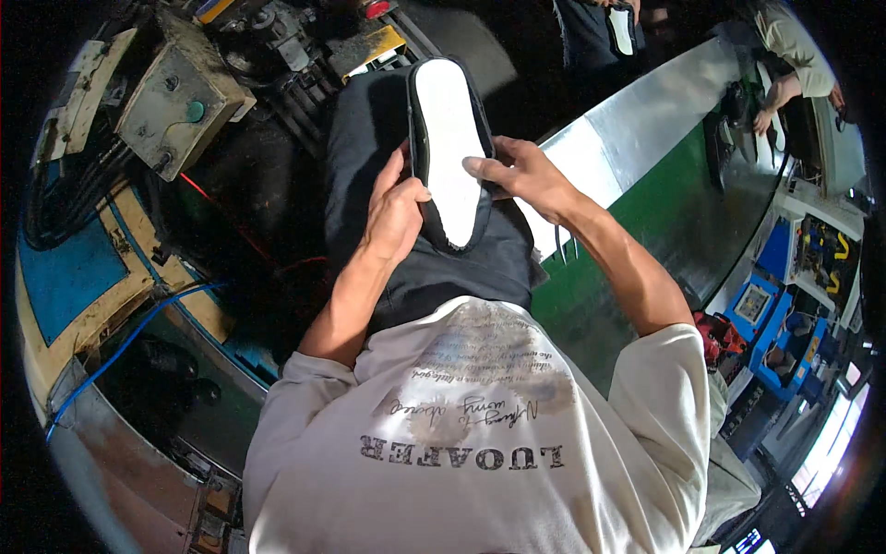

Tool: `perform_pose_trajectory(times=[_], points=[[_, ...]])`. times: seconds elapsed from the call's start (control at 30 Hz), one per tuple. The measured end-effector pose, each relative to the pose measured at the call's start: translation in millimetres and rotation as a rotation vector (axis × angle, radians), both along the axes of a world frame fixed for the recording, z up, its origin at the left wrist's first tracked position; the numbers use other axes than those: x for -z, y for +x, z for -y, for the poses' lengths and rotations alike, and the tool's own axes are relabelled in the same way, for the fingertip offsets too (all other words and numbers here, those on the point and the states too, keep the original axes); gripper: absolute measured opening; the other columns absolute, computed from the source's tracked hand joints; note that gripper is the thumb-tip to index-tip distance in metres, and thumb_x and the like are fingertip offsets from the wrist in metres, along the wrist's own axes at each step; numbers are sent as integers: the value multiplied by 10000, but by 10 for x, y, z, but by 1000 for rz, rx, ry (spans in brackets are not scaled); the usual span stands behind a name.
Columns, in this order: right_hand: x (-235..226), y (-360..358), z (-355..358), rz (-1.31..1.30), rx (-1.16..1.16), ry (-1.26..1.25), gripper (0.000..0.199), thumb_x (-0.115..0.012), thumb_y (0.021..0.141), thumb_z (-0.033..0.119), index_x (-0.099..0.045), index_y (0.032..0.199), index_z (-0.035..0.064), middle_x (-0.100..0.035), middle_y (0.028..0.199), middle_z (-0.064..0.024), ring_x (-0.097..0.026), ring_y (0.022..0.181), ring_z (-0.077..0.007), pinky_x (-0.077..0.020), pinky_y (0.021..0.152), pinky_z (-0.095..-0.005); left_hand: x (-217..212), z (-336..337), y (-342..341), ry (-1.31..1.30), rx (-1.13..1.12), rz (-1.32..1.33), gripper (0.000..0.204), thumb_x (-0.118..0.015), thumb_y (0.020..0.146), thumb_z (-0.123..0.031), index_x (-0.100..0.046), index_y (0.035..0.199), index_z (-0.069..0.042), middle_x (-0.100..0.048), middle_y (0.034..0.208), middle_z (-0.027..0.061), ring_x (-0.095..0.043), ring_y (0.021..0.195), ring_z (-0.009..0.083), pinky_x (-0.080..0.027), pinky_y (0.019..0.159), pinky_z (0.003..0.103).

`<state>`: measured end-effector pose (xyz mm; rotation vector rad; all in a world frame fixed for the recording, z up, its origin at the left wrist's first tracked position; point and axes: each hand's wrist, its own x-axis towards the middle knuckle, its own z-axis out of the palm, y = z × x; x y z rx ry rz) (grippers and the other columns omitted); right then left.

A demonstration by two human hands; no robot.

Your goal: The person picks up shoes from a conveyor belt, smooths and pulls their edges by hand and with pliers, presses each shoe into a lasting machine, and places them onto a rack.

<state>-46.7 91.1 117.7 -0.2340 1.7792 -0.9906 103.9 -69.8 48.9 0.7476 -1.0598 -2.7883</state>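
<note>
A black shoe upper point(417, 138) with a long white insole board point(446, 120) facing up lies over my lap, held between both hands. My left hand point(395, 220) grips its left edge near the narrower end, thumb against the rim. From the other side my right hand point(531, 180) holds the right edge, its thumb lying on the white board. The fingers of both hands are partly hidden behind the black upper. Dark trousers point(365, 157) show beneath it.
A machine with a grey metal box point(189, 102) stands at the left. On the right runs a green bench point(646, 231) with a shiny metal strip point(637, 120). Another person's hand point(764, 122) is near shoes at the far right; another white-soled piece point(621, 30) is held at the top.
</note>
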Motion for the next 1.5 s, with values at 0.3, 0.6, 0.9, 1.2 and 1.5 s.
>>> perform_pose_trajectory(times=[0.3, 0.6, 0.9, 1.2, 1.5], points=[[48, -33, -81, 154, 23, -13, 634, -660, 996, 136, -454, 1539, -116, -638, 1386, -223, -655, 1267, -297, -600, 1054, -365, 41, 38, 28, 20, 3, 62, 853, -478, 758, 70, -401, 1606, 40, -628, 1410, 186, -651, 1283, 281, -516, 1136, 385], [44, 0, -172, 95, -138, -82, 766, -702, 992, 101, -331, 1588, -206, -554, 1534, -342, -624, 1354, -332, -502, 1151, -376, -28, 483, 142, 12, 312, -53, 862, -651, 911, 2, -282, 1689, 4, -523, 1586, 179, -520, 1470, 280, -401, 1250, 408], [268, -8, 207, -334, 0, -220, 1088, -828, 918, 421, -260, 1642, -158, -521, 1547, -389, -600, 1383, -380, -483, 1158, -423, 64, 829, -760, -173, 168, -17, 515, -680, 1076, -233, -570, 1530, -16, -666, 1406, 118, -608, 1320, 210, -451, 1163, 344], [349, -39, 614, -49, 248, -439, 810, -823, 968, 250, -429, 1603, -63, -646, 1438, -256, -636, 1305, -279, -523, 1091, -370, -7, 702, -757, -561, 94, -24, 512, -760, 1013, -247, -659, 1421, 45, -706, 1330, 168, -653, 1206, 220, -499, 1082, 343], [542, 32, 647, -259, 229, -457, 782, -809, 978, 250, -441, 1602, -45, -601, 1507, -273, -621, 1344, -310, -479, 1149, -383, -60, 658, -722, -805, 12, 7, 429, -717, 1001, -143, -694, 1405, 1, -718, 1356, 143, -644, 1256, 221, -474, 1123, 350]])
